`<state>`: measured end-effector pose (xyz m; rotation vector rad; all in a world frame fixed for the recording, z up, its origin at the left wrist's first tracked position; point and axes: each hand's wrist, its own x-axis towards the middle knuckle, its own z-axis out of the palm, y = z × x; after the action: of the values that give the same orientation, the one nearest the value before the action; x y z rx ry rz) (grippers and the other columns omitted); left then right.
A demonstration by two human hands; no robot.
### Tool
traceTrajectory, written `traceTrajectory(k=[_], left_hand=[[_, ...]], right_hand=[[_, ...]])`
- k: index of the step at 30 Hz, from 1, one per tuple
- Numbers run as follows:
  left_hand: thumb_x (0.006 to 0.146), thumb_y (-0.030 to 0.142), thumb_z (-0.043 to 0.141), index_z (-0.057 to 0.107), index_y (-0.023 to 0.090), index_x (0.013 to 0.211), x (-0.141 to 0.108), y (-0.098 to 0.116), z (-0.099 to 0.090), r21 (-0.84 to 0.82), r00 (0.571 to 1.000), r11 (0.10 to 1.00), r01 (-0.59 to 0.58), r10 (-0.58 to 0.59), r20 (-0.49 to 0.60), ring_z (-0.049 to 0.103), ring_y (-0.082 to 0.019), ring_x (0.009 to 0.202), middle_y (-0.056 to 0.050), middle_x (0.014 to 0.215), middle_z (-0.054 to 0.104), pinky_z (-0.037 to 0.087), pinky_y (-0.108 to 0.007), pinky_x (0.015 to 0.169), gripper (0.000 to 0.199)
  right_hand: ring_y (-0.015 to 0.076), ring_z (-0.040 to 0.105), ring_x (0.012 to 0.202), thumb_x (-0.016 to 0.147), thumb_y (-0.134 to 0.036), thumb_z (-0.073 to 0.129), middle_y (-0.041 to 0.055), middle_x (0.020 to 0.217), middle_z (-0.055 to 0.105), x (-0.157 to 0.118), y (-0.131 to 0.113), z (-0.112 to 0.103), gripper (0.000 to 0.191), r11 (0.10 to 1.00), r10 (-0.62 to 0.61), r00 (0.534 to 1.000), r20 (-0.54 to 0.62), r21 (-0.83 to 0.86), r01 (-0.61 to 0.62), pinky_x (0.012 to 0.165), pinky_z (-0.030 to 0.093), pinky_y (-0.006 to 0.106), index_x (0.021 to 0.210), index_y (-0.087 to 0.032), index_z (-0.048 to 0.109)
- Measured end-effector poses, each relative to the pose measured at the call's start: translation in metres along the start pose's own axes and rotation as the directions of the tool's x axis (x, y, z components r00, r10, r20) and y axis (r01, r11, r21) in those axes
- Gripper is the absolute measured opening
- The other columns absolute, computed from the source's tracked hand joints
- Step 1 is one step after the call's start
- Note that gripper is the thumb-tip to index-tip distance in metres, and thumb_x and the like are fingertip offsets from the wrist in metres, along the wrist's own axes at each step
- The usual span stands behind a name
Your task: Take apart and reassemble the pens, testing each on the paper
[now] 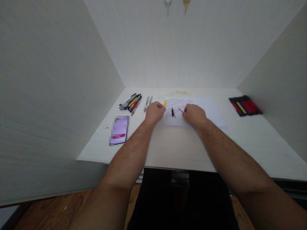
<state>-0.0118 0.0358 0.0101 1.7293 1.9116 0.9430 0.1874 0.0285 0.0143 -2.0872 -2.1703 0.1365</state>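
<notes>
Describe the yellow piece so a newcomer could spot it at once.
Start with the white desk and find the scribbled paper near its middle. At the paper's left edge, the left hand pinches the yellow piece. Unlike the yellow items in the left pile and right-hand row, this one is held.

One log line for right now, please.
left hand: holding yellow piece | right hand: holding thin dark stick | between hands: black piece on scribbled paper

Yellow tube [165, 103], red-scribbled white paper [178, 104]
</notes>
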Motion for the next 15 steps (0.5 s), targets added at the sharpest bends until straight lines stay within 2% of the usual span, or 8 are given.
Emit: traceTrajectory(k=[4, 8, 15], left_hand=[[0.073, 0.025, 0.067, 0.068, 0.019, 0.080, -0.0006, 0.0010, 0.0000, -0.004, 1.000, 1.000, -0.006, 0.006, 0.003, 0.064, -0.019, 0.080, -0.006, 0.087, 0.073, 0.047, -0.031, 0.074, 0.009], [0.072, 0.025, 0.067, 0.067, 0.019, 0.079, 0.0005, 0.0000, 0.0013, -0.027, 1.000, 1.000, -0.013, 0.013, 0.002, 0.064, -0.019, 0.081, -0.007, 0.087, 0.072, 0.047, -0.031, 0.073, 0.009], [0.072, 0.026, 0.066, 0.065, 0.020, 0.078, 0.0032, -0.0042, 0.0034, -0.072, 1.000, 0.997, 0.003, -0.002, 0.018, 0.064, -0.019, 0.081, -0.006, 0.087, 0.072, 0.048, -0.031, 0.072, 0.009]], right_hand=[[0.0291, 0.069, 0.094, 0.085, -0.029, 0.051, 0.0180, 0.100, 0.072, 0.0015, -0.0011, -0.0013, 0.029, 0.999, 0.020, 0.998, 0.054, -0.027, -0.019, 0.076, 0.051, 0.037, 0.099, -0.014, 0.072], [0.0310, 0.069, 0.094, 0.086, -0.028, 0.049, 0.0197, 0.101, 0.072, 0.0010, -0.0019, -0.0025, 0.031, 0.999, -0.018, 0.997, 0.070, -0.046, 0.021, 0.074, 0.051, 0.036, 0.098, -0.012, 0.072], [0.0297, 0.068, 0.095, 0.090, -0.026, 0.045, 0.0217, 0.106, 0.071, 0.0016, 0.0014, 0.0019, 0.031, 0.999, -0.037, 0.998, 0.051, -0.026, 0.039, 0.076, 0.049, 0.035, 0.103, -0.011, 0.069]])
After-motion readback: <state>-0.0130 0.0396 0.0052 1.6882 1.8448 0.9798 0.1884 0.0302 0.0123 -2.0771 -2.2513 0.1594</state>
